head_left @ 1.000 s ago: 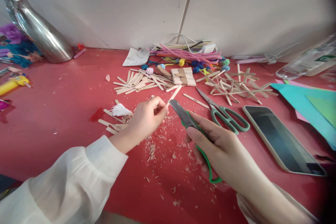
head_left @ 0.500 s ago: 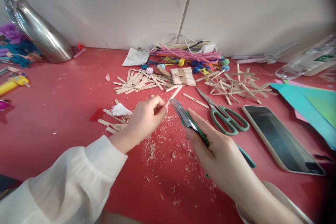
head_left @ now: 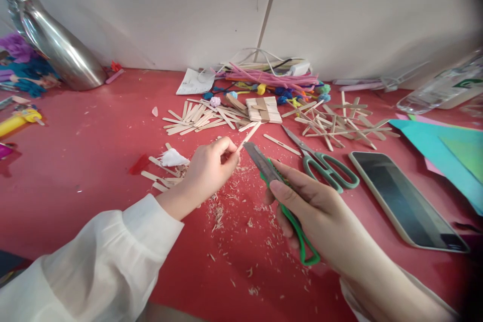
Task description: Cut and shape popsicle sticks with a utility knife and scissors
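In my left hand a thin wooden craft stick is pinched between thumb and fingers, its free end pointing away from me. My right hand is wrapped round a green utility knife with its blade out. The blade's tip lies close beside the stick, near my left fingertips; whether they touch I cannot tell. Wood shavings are scattered over the red table under both hands. Left of my left wrist, several craft sticks lie by a crumpled white scrap.
Green-handled scissors and a phone lie right of my right hand. Beyond are loose sticks, a banded stick bundle, a crossed stick heap and pink pipe cleaners. A steel jug stands back left, coloured paper right.
My right hand has turned, rolling the knife so its flat blade side and green handle loop show. The blade tip stays near the stick. My left hand has hardly moved.
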The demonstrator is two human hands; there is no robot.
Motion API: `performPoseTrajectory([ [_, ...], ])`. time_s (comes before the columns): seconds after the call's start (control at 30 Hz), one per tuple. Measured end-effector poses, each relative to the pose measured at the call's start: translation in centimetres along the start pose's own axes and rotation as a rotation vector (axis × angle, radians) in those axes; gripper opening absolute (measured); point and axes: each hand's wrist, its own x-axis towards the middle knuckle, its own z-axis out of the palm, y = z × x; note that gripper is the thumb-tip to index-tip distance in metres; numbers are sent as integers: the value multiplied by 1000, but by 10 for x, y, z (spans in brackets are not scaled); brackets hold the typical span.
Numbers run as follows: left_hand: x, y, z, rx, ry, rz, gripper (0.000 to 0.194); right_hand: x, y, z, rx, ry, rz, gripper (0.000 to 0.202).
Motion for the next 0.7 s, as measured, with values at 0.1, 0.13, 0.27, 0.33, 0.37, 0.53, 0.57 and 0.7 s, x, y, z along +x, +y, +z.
performPoseTrajectory([
  [0.1, 0, 0, 0, 17, -5, 8, 12, 1, 1, 0, -54, -3, -14, 25],
  [0.13, 0, 0, 0, 18, -8, 6, 12, 1, 2, 0, -79, -1, -22, 25],
  [0.27, -1, 2, -1, 20, -18, -11, 13, 2, 6, -1, -208, 58, -103, 37],
  [0.33, -1, 3, -1, 27, -23, -23, 14, 2, 8, -2, -326, 103, -173, 43],
  [0.37, -1, 4, -1, 31, -26, -27, 14, 2, 10, -2, -395, 127, -210, 45],
  [0.53, -1, 4, -1, 11, -40, -20, 17, 5, 19, -3, -647, 262, -386, 45],
  [0.57, -1, 4, -1, 5, -35, -13, 17, 6, 20, -2, -682, 292, -419, 46],
  [0.7, -1, 2, -1, 0, -22, 7, 15, 8, 26, -2, -761, 362, -500, 46],
])
